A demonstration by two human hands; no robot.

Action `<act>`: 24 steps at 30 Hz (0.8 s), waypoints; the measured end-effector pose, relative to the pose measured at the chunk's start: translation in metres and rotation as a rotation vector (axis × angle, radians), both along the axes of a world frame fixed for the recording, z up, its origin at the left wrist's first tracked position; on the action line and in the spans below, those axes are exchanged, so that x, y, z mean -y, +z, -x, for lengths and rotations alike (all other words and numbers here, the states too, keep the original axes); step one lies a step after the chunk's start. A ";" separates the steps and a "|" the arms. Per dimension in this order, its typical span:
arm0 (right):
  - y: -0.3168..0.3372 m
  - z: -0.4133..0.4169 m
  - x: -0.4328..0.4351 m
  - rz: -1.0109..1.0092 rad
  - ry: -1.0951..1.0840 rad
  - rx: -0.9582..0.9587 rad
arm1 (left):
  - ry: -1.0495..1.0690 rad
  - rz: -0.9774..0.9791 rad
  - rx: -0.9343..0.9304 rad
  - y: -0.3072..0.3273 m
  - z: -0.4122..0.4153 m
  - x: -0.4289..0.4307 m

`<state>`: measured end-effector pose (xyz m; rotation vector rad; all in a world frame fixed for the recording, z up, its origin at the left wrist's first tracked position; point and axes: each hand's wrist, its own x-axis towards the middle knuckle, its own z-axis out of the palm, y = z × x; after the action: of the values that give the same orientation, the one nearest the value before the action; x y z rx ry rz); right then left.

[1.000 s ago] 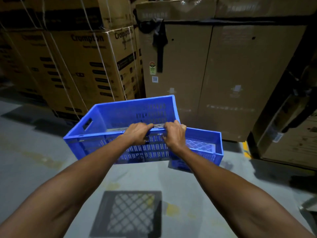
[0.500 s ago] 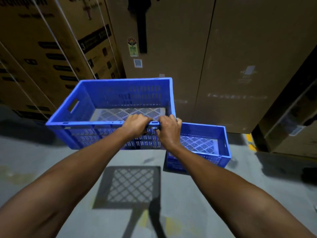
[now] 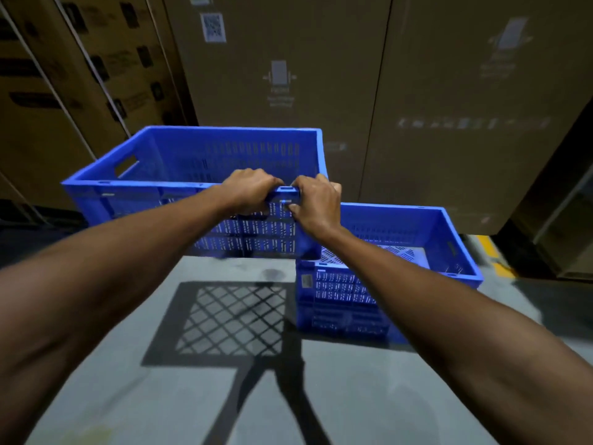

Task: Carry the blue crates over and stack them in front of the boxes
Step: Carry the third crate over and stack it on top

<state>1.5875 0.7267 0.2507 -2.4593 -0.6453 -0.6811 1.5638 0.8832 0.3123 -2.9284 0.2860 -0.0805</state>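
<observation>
Both hands, left hand [image 3: 252, 192] and right hand [image 3: 316, 205], clench the near rim of the carried crate [image 3: 205, 175] (held off the floor [image 3: 369, 396]), left of the floor crate [image 3: 417, 245] before the boxes [image 3: 417, 91]. Best swing it right, level, corners aligned.

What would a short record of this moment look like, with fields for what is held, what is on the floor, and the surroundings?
held item: empty blue perforated plastic crate, lifted off the floor
left hand: closed over the crate's near rim
right hand: closed over the same rim, beside the left hand
on the floor: second blue plastic crate, empty, lower and to the right
behind: tall brown cardboard boxes
floor: grey concrete floor with a lattice shadow under the held crate
stacked yet: no
</observation>
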 end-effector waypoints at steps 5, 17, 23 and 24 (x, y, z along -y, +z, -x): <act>-0.059 -0.020 -0.001 -0.047 0.005 0.023 | 0.005 -0.035 0.077 -0.063 -0.021 -0.002; -0.087 -0.063 0.024 0.115 0.138 -0.045 | 0.003 0.000 0.042 -0.104 -0.059 0.007; -0.080 -0.076 0.056 0.335 0.134 -0.076 | -0.025 -0.053 0.059 -0.107 -0.080 0.030; -0.082 -0.077 0.060 0.340 0.118 -0.064 | -0.035 -0.056 0.062 -0.107 -0.083 0.034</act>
<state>1.6645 0.6670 0.1684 -2.7098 -0.9377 -0.4755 1.6465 0.8490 0.2052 -2.8595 0.3240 -0.1654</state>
